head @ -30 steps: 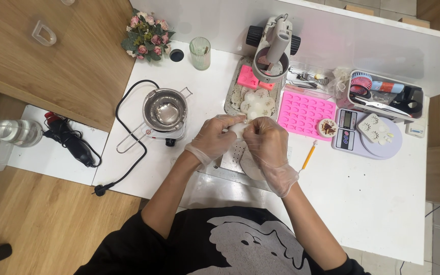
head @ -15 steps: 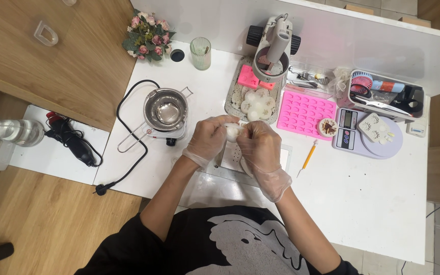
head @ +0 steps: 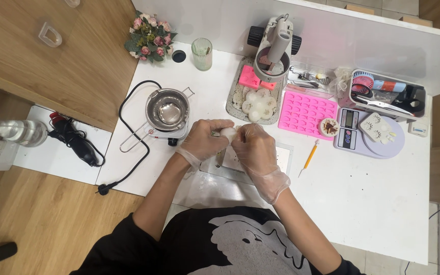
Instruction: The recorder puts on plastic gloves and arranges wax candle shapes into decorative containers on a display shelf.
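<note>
Both my hands wear clear plastic gloves and meet over the white table (head: 362, 203). My left hand (head: 205, 140) and my right hand (head: 253, 147) pinch one small white lump (head: 228, 133) between their fingertips. Under them lies a grey cutting mat (head: 284, 158). Just beyond my hands a grey tray (head: 236, 94) carries white flower-shaped pieces (head: 260, 103) and a pink block (head: 248, 77).
A steel melting pot (head: 168, 108) on a small heater stands to the left, its black cord looping to the table edge. A pink silicone mould (head: 306, 108), lilac scale (head: 367, 133), orange-handled tool (head: 309, 158), tool box (head: 388, 92), glass (head: 201, 53) and flowers (head: 151, 34) lie behind.
My hands have shifted a little left and toward the pot, still closed together on the white lump. Nothing else on the table has moved.
</note>
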